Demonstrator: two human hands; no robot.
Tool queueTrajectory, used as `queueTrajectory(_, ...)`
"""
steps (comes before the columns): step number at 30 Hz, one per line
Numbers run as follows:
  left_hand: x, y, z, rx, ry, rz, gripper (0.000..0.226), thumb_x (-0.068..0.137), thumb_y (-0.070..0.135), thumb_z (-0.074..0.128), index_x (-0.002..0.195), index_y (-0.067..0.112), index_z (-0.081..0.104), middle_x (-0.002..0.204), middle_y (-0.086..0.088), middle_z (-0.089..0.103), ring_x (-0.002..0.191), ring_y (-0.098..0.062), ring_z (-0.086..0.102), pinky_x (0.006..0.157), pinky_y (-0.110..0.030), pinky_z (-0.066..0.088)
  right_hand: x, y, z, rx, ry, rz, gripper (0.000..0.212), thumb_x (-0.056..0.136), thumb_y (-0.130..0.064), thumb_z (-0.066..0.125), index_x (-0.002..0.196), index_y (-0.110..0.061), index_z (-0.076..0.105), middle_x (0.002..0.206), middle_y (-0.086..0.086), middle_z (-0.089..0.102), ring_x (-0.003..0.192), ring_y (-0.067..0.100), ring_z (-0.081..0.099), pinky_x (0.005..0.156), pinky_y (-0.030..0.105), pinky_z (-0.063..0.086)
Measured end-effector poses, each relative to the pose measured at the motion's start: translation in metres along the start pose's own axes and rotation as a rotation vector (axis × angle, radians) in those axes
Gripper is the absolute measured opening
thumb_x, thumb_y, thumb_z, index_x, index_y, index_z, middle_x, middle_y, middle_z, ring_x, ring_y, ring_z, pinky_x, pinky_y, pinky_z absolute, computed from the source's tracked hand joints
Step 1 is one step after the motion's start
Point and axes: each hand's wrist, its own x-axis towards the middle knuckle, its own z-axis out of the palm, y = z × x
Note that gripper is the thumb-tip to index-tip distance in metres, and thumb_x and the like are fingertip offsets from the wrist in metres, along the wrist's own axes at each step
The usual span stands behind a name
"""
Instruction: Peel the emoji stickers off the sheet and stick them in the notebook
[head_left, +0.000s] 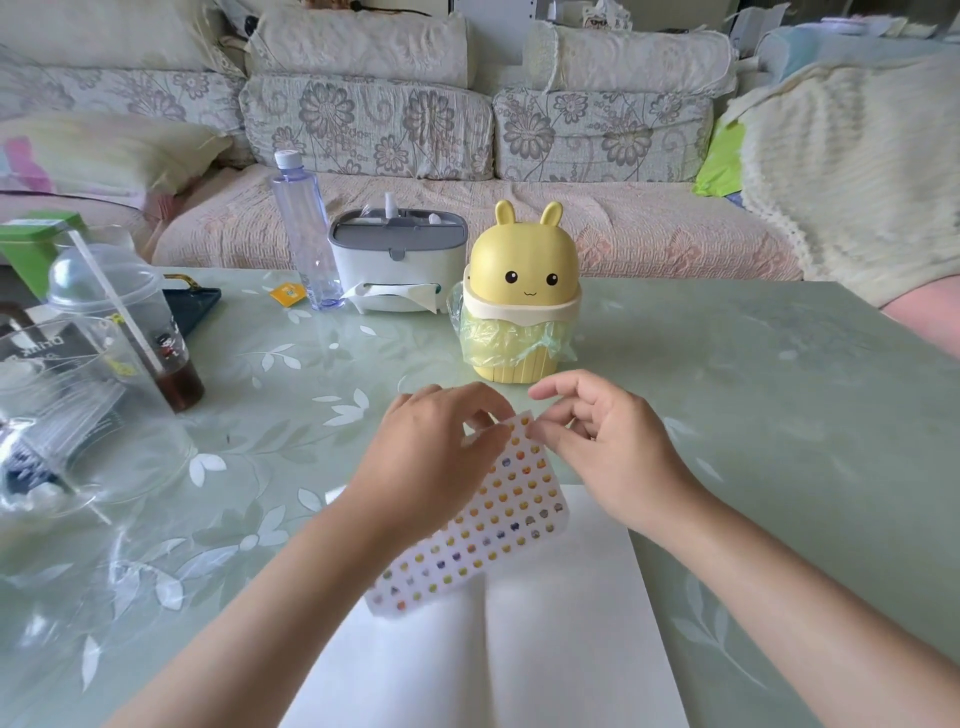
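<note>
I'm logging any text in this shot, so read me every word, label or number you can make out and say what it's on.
"Drink", seen reversed, on the dark card behind the clear plastic at the left.
Smaller print under it: too blurred to read.
Cup with the straw: a small printed figure, no readable words.
Yellow packet by the bottle: too small to read.
Sticker sheet: emoji only, no words.
Notebook: blank.

Two bare forearms, no sleeves, hands (519, 462) without rings
</note>
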Motion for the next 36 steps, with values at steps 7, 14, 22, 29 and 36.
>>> queueTrajectory(7,-0.001,-0.004,-0.014,-0.594,-0.254,-0.340,0.012,0.095,0.026,0.065,0.090,0.025,0.076,0.085,0.013,0.076,0.077,-0.002,0.069,0.072,-0.015,0.050,-0.003,-0.009,0.003,-0.231,0.072,-0.238,0.014,0.088,-0.019,0.075,0.092,-0.032,0.078,0.079,-0.027,0.066,0.048,0.011,0.041,0.051,0.020,0.040)
queueTrajectory(14,-0.011,-0.007,-0.004,-0.705,-0.165,-0.390,0.012,0.095,0.022,0.066,0.092,0.026,0.077,0.092,0.005,0.078,0.091,-0.015,0.073,0.081,-0.023,0.056,0.000,-0.013,0.006,-0.491,0.112,-0.442,0.022,0.092,-0.042,0.064,0.098,-0.029,0.080,0.091,-0.018,0.068,0.060,-0.010,0.048,0.055,0.013,0.036)
queueTrajectory(22,-0.015,-0.010,0.003,-0.386,-0.036,-0.196,0.014,0.091,0.024,0.070,0.087,0.036,0.073,0.079,0.030,0.068,0.069,-0.008,0.065,0.056,-0.020,0.054,0.001,-0.018,0.005,-0.613,0.028,-0.456,0.013,0.090,-0.036,0.067,0.088,-0.030,0.079,0.083,-0.017,0.066,0.066,0.004,0.059,0.054,0.025,0.048)
queueTrajectory(29,-0.015,-0.009,0.006,-0.331,-0.061,-0.177,0.010,0.091,0.027,0.069,0.096,0.031,0.076,0.079,0.026,0.068,0.072,-0.002,0.064,0.061,-0.009,0.047,0.000,-0.018,-0.001,-0.551,-0.042,-0.302,0.012,0.089,-0.034,0.066,0.085,-0.034,0.078,0.080,-0.021,0.064,0.073,-0.005,0.056,0.059,0.008,0.031)
queueTrajectory(36,-0.016,-0.003,0.006,-0.663,-0.158,-0.353,0.011,0.093,0.024,0.068,0.092,0.028,0.078,0.089,0.009,0.077,0.091,-0.019,0.072,0.083,-0.036,0.058,-0.006,-0.021,-0.002,-0.568,0.034,-0.397,0.007,0.084,-0.033,0.071,0.082,-0.031,0.078,0.074,-0.024,0.059,0.065,-0.016,0.050,0.055,0.005,0.031)
